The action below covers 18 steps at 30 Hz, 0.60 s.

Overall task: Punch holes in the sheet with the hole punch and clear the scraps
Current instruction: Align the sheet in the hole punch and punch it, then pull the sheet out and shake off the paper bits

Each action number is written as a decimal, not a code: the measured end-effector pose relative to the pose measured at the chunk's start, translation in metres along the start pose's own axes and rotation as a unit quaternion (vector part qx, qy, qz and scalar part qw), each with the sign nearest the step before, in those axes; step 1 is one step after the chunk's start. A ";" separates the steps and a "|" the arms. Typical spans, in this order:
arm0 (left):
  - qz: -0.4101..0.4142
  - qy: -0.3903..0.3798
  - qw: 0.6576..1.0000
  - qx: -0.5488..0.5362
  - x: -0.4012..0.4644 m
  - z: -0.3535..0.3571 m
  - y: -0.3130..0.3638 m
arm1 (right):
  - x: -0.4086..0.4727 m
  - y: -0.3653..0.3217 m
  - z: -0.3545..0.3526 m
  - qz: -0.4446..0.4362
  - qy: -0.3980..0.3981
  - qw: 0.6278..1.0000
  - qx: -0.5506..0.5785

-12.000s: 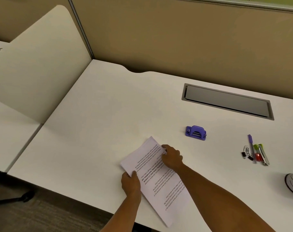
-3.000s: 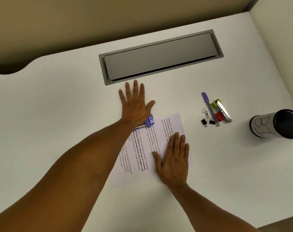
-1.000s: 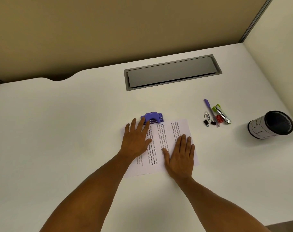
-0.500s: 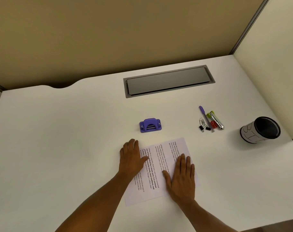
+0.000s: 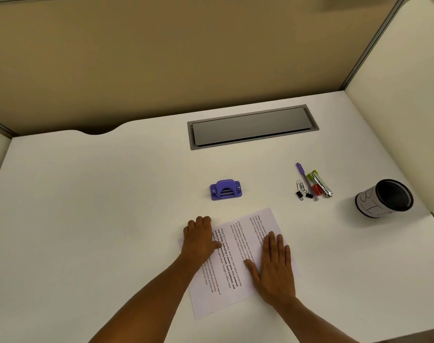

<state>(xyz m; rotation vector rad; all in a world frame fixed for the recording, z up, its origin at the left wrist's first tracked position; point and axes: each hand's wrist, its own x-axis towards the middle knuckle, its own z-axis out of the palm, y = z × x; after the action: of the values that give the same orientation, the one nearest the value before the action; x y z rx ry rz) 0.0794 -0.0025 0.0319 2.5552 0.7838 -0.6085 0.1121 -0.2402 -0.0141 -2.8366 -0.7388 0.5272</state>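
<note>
Right hand (image 5: 275,268): flat, palm down, fingers extended and together, pressing the right half of the printed white paper sheet (image 5: 238,258); no grip closed on anything. Left hand (image 5: 201,240): palm down on the sheet's left end, fingers curled at the paper edge; whether they pinch the edge cannot be told. The sheet lies skewed near the front edge of the white bench (image 5: 112,219). The purple plastic hole punch (image 5: 226,189) stands apart from the sheet, farther toward the back edge, untouched. Toward the right edge: a purple pen (image 5: 302,172), a cluster of clips (image 5: 302,190), a small metal stapler (image 5: 321,184), and a black mesh cup (image 5: 384,199) tipped on its side. A grey cable hatch (image 5: 252,126) sits near the back edge.
</note>
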 end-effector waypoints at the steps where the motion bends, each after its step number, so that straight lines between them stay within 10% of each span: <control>1: -0.005 0.001 1.000 0.001 -0.001 0.001 0.001 | 0.000 0.001 -0.001 -0.005 -0.002 1.000 0.001; 18: 0.016 -0.026 0.998 -0.048 -0.040 0.007 -0.017 | -0.003 -0.002 -0.026 0.002 -0.029 0.999 -0.013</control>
<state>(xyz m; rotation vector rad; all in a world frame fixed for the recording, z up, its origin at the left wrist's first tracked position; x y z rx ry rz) 0.0377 -0.0101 0.0420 2.4503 0.7360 -0.6103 0.1183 -0.2413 0.0114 -2.8594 -0.7546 0.6065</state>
